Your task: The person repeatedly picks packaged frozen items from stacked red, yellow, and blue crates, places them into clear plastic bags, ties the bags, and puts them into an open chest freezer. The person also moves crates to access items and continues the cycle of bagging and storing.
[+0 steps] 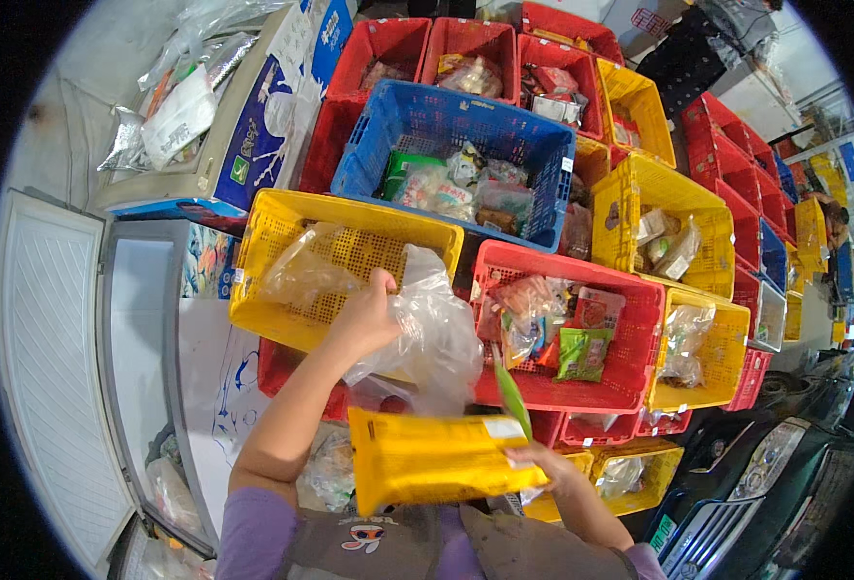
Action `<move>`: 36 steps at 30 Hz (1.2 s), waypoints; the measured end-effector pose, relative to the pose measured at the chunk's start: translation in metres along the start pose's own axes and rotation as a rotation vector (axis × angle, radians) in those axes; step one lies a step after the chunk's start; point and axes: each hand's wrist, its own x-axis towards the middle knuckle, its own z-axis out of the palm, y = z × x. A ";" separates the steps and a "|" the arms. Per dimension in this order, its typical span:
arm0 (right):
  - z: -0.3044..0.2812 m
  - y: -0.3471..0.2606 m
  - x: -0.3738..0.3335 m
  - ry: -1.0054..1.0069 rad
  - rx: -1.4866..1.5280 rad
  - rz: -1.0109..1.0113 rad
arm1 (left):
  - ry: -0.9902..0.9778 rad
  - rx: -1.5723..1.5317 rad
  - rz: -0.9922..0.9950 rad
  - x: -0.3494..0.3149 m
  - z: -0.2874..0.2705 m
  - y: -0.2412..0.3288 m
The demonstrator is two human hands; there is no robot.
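My left hand point(374, 314) is closed on a crumpled clear plastic bag point(436, 333), over the right part of a yellow crate point(349, 206). Another thin clear bag point(309, 271) lies inside that crate, left of my hand. Down in front of my chest, my right hand point(549, 468) grips a large yellow packet point(436, 456) by its right end. A slim green packet point(512, 391) stands up behind it, seemingly in the same grip; my fingers there are partly hidden. The clear bag's lower end hangs just above the yellow packet.
A red crate point(572, 394) of mixed packets stands to the right, and a blue crate point(465, 97) of bagged food lies beyond. More red and yellow crates point(697, 208) are stacked around. At left are an open white door point(64, 358) and a bag-topped box point(262, 145). A dark vehicle point(765, 474) is at lower right.
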 end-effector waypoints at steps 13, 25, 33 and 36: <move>0.103 -0.134 0.181 -0.174 1.105 -0.579 | -0.281 -0.697 -0.203 -0.068 0.057 -0.007; -0.028 -0.105 0.238 0.854 -1.101 -0.621 | 0.087 -1.073 -0.390 -0.034 0.036 -0.116; 0.032 -0.130 0.222 0.043 -0.091 -0.393 | 0.007 -0.761 -0.360 -0.059 0.033 -0.113; 0.086 -0.148 0.260 -0.370 0.677 -0.181 | -0.129 -0.682 -0.483 -0.070 0.032 -0.070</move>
